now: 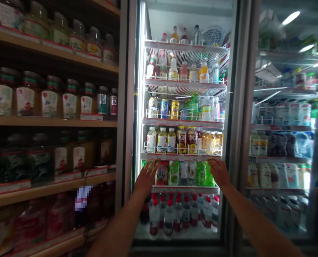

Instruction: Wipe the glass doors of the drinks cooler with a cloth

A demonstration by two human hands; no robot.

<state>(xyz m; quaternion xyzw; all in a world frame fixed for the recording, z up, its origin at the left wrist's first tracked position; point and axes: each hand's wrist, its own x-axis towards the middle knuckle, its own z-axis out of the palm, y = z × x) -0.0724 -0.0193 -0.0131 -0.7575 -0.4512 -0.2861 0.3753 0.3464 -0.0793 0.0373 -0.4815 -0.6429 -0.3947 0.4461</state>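
Note:
Both my arms reach forward toward a lit drinks fridge. My left hand [147, 174] is open, its fingers stretched and apart, in front of the left end of a lower shelf [185, 188]. Closest to it is a dark red drink pack [162, 173]. At the other end, my right hand [220, 172] holds nothing, its fingers extended leftward beside a bright green bottle [209, 175]. Between my hands stand green-and-white packs [174, 173] and pale bottles [183, 170]. Whether either hand touches the shelf or glass, I cannot tell.
Red-capped bottles [168, 217] crowd the fridge floor. Above, wire-fronted shelves hold juice bottles [171, 140] and cans [164, 109]. Wooden shelving [54, 121] with bottled drinks runs along the left. A metal door frame [240, 117] and another glass-fronted fridge [282, 159] stand at right.

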